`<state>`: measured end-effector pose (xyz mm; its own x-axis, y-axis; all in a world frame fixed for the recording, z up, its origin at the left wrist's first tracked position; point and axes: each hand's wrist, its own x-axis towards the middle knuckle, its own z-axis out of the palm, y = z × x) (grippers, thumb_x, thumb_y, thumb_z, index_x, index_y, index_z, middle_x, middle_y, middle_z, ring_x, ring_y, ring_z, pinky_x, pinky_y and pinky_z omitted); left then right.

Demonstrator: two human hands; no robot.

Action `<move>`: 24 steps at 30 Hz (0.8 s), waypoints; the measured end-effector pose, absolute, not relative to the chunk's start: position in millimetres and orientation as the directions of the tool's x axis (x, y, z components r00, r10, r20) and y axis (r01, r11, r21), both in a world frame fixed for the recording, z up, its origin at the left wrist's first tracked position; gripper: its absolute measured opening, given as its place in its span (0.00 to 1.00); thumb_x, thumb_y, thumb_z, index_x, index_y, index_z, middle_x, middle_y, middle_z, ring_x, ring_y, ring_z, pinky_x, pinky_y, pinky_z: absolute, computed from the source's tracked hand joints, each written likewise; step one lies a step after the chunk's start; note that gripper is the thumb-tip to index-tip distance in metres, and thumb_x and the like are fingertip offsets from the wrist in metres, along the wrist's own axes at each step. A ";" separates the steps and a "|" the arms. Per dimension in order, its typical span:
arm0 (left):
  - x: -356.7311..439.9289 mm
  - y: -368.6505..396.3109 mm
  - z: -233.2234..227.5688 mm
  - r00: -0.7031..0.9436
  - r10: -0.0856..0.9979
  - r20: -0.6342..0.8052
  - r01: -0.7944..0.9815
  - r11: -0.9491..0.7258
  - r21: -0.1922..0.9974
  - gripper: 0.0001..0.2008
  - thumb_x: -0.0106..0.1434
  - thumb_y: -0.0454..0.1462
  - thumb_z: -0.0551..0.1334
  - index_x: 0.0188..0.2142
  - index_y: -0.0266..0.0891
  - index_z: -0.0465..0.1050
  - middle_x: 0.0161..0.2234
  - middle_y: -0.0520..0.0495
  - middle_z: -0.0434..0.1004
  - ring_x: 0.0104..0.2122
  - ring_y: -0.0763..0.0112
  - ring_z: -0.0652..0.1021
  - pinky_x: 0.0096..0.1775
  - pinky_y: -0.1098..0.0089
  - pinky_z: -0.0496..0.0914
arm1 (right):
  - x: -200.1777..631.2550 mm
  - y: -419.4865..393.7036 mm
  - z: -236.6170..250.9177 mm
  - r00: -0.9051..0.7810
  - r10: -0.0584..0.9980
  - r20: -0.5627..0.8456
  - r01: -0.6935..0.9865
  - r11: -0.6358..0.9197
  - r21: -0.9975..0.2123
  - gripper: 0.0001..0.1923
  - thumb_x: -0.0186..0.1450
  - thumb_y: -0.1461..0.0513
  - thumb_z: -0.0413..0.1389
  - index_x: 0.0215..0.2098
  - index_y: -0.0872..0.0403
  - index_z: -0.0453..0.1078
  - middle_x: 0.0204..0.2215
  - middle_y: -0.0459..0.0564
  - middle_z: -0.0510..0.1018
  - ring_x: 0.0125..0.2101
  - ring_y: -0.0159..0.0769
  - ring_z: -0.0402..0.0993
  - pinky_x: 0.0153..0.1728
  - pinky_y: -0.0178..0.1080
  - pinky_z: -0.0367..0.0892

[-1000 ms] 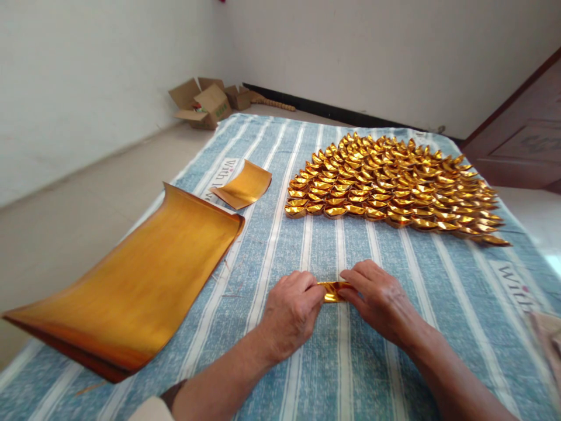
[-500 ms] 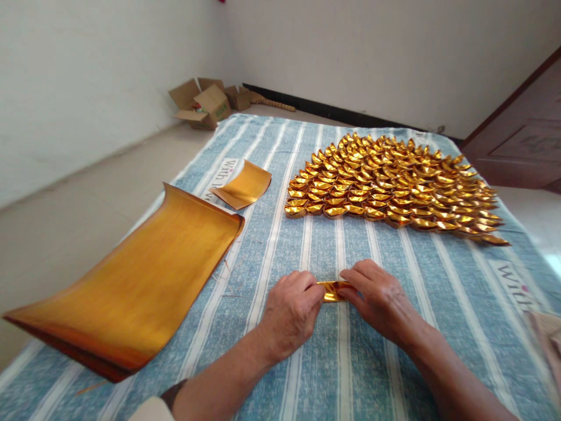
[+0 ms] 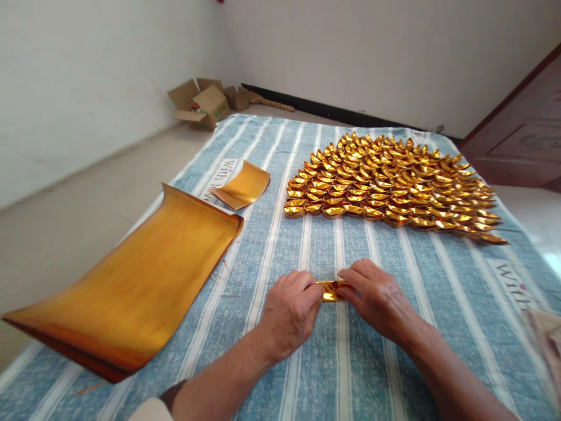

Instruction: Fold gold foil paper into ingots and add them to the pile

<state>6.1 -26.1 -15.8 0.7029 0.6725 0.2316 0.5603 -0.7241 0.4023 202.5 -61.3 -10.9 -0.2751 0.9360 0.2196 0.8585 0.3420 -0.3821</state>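
Note:
A small folded piece of gold paper [image 3: 331, 290] is pinched between my two hands just above the blue striped cloth [image 3: 342, 362]. My left hand [image 3: 291, 313] grips its left end and my right hand [image 3: 377, 298] grips its right end; most of the piece is hidden by my fingers. Beyond my hands lie many folded gold paper ingots [image 3: 390, 184] in packed rows.
A thick stack of large gold sheets [image 3: 135, 283] curls at the left edge of the cloth. A smaller gold sheet [image 3: 243, 186] lies behind it. Open cardboard boxes [image 3: 205, 102] sit on the floor by the far wall. A brown door [image 3: 521, 140] is at right.

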 end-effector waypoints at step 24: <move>7.1 -27.4 -13.4 0.712 0.665 0.226 0.568 -0.734 0.372 0.10 0.66 0.33 0.54 0.38 0.40 0.74 0.30 0.48 0.69 0.31 0.68 0.69 0.31 0.67 0.63 | 201.7 -60.1 -11.5 -0.292 0.926 0.238 0.848 0.365 -0.384 0.13 0.69 0.63 0.49 0.27 0.55 0.67 0.26 0.49 0.68 0.30 0.34 0.63 0.31 0.38 0.59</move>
